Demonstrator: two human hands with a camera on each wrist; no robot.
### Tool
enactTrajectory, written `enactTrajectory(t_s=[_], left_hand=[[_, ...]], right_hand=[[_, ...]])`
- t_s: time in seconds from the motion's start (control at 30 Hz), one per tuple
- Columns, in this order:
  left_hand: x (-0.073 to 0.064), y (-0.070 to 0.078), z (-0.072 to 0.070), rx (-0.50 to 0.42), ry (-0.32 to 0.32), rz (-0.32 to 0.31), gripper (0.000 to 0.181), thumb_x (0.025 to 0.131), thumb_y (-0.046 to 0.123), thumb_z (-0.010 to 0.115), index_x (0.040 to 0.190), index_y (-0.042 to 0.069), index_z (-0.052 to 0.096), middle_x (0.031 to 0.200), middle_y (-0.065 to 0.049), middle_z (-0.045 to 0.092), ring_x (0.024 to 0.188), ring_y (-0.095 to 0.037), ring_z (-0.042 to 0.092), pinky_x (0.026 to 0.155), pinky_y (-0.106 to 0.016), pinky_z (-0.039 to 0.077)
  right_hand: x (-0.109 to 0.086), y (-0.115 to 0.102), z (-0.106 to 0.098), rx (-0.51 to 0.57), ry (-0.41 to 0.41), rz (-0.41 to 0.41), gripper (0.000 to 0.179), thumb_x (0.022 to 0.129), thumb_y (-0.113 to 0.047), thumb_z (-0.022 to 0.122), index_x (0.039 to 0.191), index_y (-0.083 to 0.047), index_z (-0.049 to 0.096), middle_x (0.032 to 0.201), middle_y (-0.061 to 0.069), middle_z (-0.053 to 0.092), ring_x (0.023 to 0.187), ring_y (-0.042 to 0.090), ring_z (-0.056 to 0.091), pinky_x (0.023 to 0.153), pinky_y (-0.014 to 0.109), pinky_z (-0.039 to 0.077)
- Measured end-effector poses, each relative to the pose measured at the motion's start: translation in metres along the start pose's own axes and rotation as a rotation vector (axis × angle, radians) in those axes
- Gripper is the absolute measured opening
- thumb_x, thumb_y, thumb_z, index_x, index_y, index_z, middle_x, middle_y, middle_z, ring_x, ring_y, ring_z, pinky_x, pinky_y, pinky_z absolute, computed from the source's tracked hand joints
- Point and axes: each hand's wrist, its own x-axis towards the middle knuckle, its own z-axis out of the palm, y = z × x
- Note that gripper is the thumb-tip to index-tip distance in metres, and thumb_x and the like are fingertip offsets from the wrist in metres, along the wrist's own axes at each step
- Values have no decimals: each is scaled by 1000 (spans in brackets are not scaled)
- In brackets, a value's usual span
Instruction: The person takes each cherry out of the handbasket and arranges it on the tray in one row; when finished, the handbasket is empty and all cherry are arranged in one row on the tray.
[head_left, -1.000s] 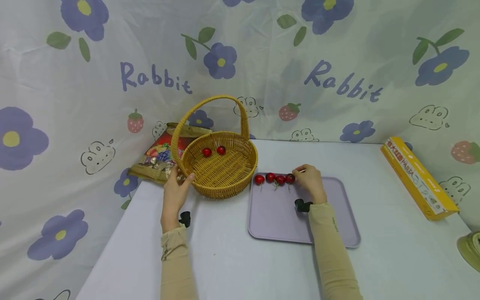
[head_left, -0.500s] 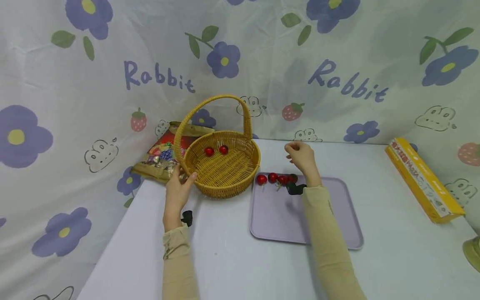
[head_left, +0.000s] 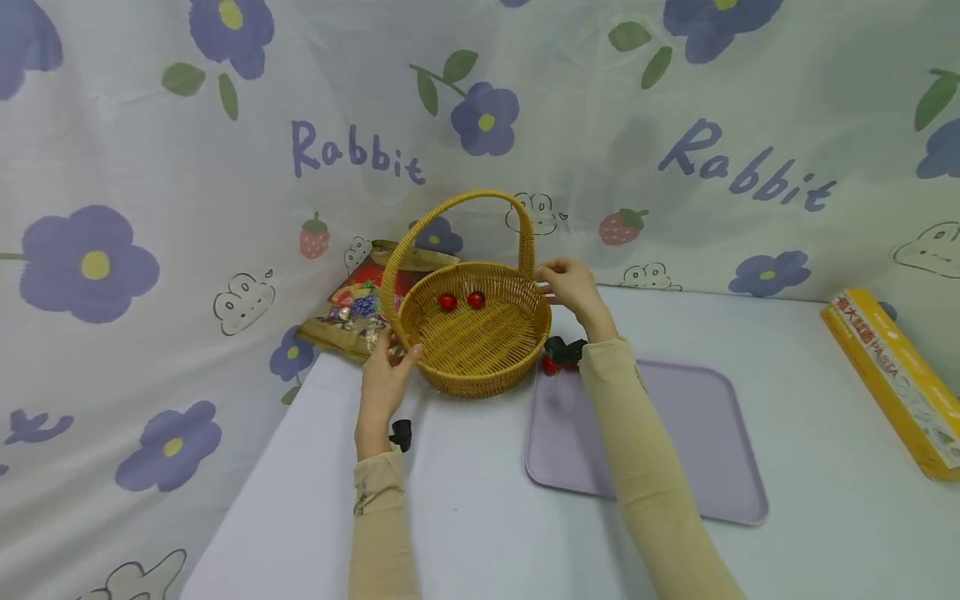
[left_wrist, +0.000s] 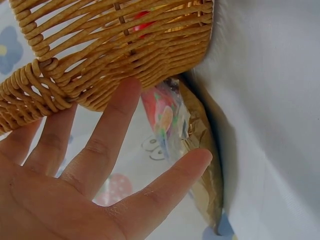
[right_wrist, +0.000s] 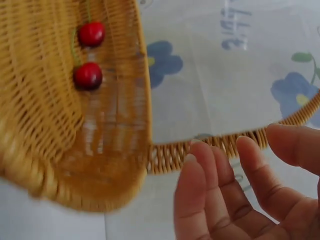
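A woven basket (head_left: 483, 383) with a tall arched handle (head_left: 405, 250) stands on the table. Two red cherries lie inside, one at the left (head_left: 447, 302) and one at the right (head_left: 476, 299), their thin green stems showing in the right wrist view. My left hand (head_left: 386, 383) rests against the basket's left side, fingers extended beneath the handle's base and thumb apart. By the right base of the handle is my right hand (head_left: 576, 293). Its fingers (right_wrist: 190, 195) are loosely bent, with nothing between them, and overlap the handle in the right wrist view.
Right of the basket lies a lilac tray (head_left: 682, 433); a cherry (head_left: 550, 365) shows at its far left corner, others hidden by the right wrist's camera. A printed fruit bag (head_left: 345, 325) leans behind the basket. A yellow pasta box (head_left: 892, 383) lies far right, before a patterned cloth backdrop.
My right hand has left the cherries on the tray, risen, and moved left to the basket's right edge. The left hand stays at the basket. The head view has turned right-to-left slightly.
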Motion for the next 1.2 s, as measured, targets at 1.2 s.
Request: enactTrajectory(t_s=[1.2], left_hand=[[3, -10, 1, -43, 66, 21, 63, 96, 41, 58, 149, 16, 37, 144, -14, 50, 122, -34, 57, 96, -50, 51]], right_hand=[[71, 11, 102, 259, -207, 414, 70, 103, -38, 41, 157, -18, 2, 163, 7, 5, 133, 31, 47, 107, 42, 45]])
